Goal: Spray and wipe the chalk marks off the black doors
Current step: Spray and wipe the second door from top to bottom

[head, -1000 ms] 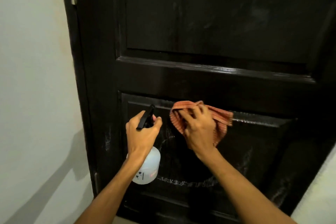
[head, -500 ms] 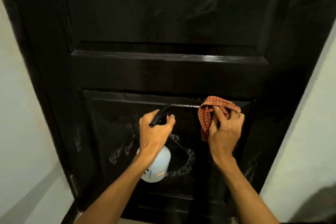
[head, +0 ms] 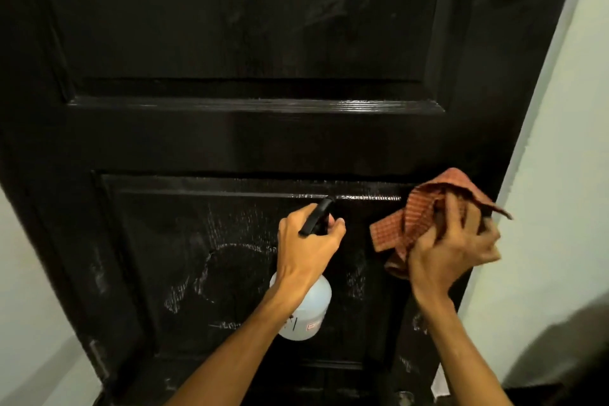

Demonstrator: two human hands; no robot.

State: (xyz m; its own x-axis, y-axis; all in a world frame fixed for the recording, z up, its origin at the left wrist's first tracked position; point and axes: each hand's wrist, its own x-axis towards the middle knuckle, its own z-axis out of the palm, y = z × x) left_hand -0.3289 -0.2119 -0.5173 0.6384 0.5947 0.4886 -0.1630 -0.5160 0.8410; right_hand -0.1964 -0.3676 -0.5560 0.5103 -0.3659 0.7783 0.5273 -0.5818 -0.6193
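Note:
A black panelled door [head: 250, 138] fills the view. White chalk marks [head: 211, 277] curl across its lower panel, with fainter smears on the stiles at both sides. My left hand [head: 306, 244] grips the black trigger head of a white spray bottle [head: 309, 310], its nozzle pointing at the lower panel. My right hand [head: 451, 250] holds a bunched red checked cloth [head: 415, 217] near the panel's upper right corner. Whether the cloth touches the door is unclear.
Pale walls flank the door on the left [head: 29, 323] and right [head: 566, 148]. A hinge [head: 99, 362] shows low on the left edge. A dark shadow lies at the bottom right.
The view has swung right and come closer to the door. My right hand with the cloth has moved from the panel's upper middle to its right edge. The bottle hand stays in front of the panel.

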